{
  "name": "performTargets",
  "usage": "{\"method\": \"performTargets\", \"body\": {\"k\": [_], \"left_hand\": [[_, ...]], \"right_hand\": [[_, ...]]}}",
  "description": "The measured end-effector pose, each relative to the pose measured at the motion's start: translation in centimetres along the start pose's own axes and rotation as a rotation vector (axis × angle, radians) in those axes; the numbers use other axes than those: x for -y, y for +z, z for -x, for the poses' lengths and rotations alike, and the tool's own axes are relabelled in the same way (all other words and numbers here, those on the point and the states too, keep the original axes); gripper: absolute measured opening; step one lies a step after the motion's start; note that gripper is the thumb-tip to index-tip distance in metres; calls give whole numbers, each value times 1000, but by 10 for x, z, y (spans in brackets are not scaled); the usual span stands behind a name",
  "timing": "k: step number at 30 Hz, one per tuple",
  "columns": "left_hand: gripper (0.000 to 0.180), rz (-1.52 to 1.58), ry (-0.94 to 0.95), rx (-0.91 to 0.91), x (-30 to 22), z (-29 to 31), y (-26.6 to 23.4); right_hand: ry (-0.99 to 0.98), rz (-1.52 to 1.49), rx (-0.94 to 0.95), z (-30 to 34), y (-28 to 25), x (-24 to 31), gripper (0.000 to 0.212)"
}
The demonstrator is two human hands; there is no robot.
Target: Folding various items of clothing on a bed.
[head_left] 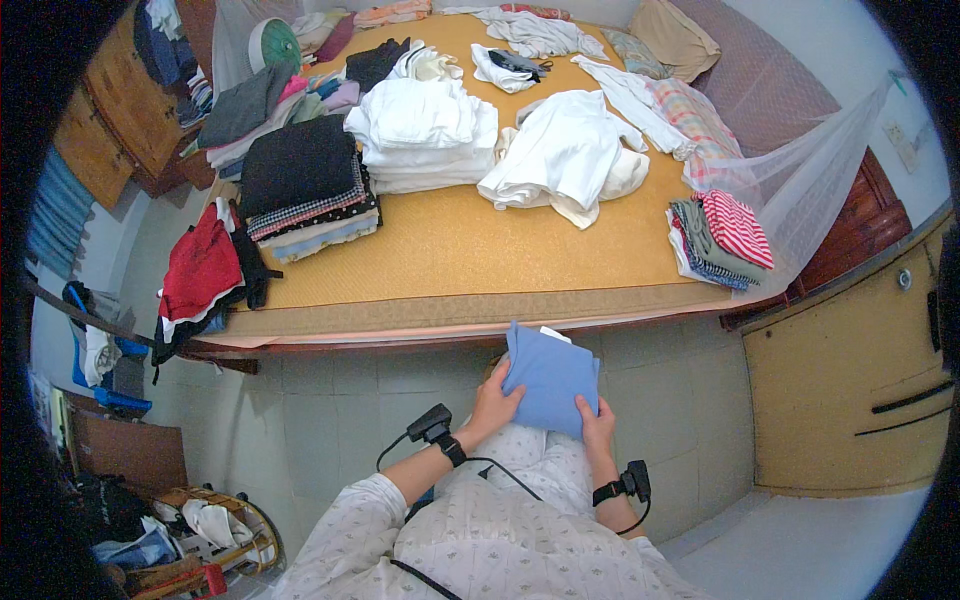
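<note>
Your left grip and right grip both grasp the folded blue cloth, which lies between them, its seemingly longer axis running away from you toward the bed. Left pinches its side, right its near corner. Low, well left of the grip, a basket holds white cloth.

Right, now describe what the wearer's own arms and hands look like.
The left hand and right hand are bare, without gloves. Each arm has a black wrist strap with a boxy black device on it and a thin black cable. The sleeves are white with small, scattered greyish motifs, too fine to make out, and end short of the straps.
</note>
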State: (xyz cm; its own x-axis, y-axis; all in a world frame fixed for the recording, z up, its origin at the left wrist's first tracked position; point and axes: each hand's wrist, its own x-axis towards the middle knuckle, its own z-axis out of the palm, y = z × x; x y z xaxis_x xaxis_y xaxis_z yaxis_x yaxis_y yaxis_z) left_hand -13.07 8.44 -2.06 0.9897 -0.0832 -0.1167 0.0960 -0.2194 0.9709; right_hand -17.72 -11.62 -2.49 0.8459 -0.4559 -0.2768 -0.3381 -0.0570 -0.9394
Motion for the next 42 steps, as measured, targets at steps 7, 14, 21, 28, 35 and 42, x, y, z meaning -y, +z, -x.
{"method": "performTargets", "body": {"k": [7, 14, 21, 28, 35, 42], "left_hand": [[57, -13, 5, -1, -6, 1, -1], [57, -17, 14, -15, -3, 1, 0], [57, -1, -17, 1, -2, 0, 0], [56, -2, -21, -12, -14, 2, -2], [56, -6, -22, 5, -10, 1, -2], [56, 7, -10, 10, -8, 1, -1]], "right_hand": [[-22, 12, -3, -1, -1, -3, 38], [3, 24, -1, 0, -1, 0, 41], [7, 18, 4, -1, -2, -2, 42], [-1, 21, 3, 0, -1, 1, 44], [23, 10, 13, 0, -1, 1, 47], [24, 17, 9, 0, -1, 3, 47]]}}
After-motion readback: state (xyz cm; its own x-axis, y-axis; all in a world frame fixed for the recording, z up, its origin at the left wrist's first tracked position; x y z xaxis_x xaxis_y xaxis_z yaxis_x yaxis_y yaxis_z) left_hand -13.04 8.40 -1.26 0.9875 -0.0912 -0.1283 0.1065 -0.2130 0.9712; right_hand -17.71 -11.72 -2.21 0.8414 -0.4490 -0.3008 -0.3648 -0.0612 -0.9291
